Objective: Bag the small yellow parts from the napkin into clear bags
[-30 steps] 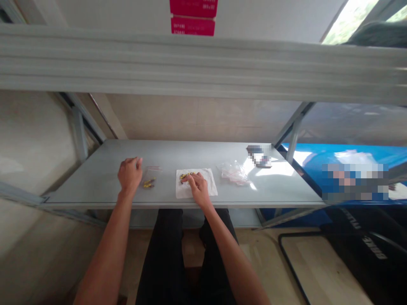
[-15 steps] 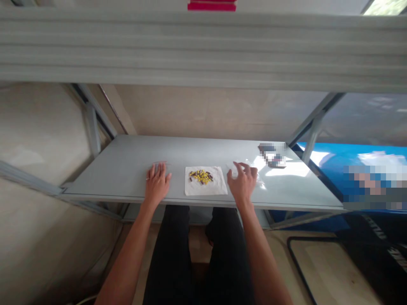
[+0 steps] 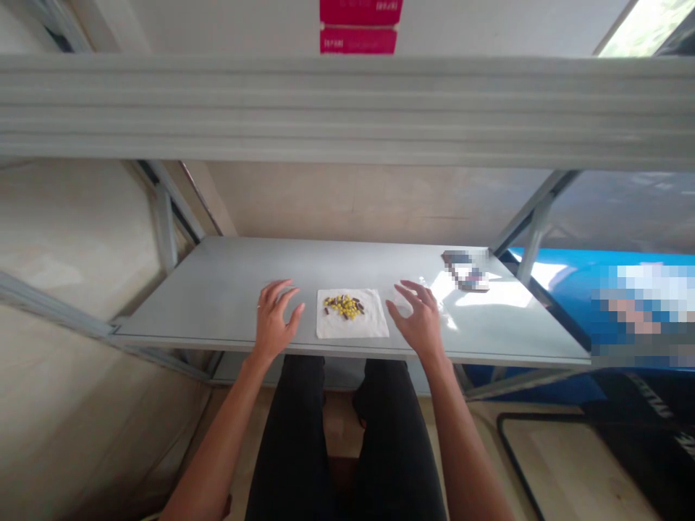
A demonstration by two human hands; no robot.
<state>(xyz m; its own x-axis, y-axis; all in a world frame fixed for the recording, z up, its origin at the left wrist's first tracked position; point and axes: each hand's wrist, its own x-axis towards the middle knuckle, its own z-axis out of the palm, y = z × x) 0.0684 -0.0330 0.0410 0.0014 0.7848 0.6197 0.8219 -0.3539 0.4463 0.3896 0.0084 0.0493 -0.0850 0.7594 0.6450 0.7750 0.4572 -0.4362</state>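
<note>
A white cloth or paper sheet (image 3: 374, 318) lies flat near the front of the grey table, between my hands. On it is a loose heap of small yellow and dark brown pieces (image 3: 346, 307), too small to name surely. My left hand (image 3: 276, 320) is to the left of the sheet, fingers apart and curved, with nothing in it. To the right of the sheet, my right hand (image 3: 418, 317) has its fingers spread and is likewise bare. A clear plastic bag (image 3: 446, 318) lies partly hidden behind my right hand.
The grey table (image 3: 184, 297) has a blurred-out item (image 3: 467, 271) at its back right. A thick shelf edge (image 3: 347, 108) crosses above the table, with red boxes (image 3: 358, 40) on it. Slanted metal braces (image 3: 535, 217) stand at both ends. A blue surface (image 3: 570, 282) is at the right.
My left hand has lifted from lying flat and turned inward, toward the sheet. My right hand's fingers have spread wider. The view has tilted up slightly.
</note>
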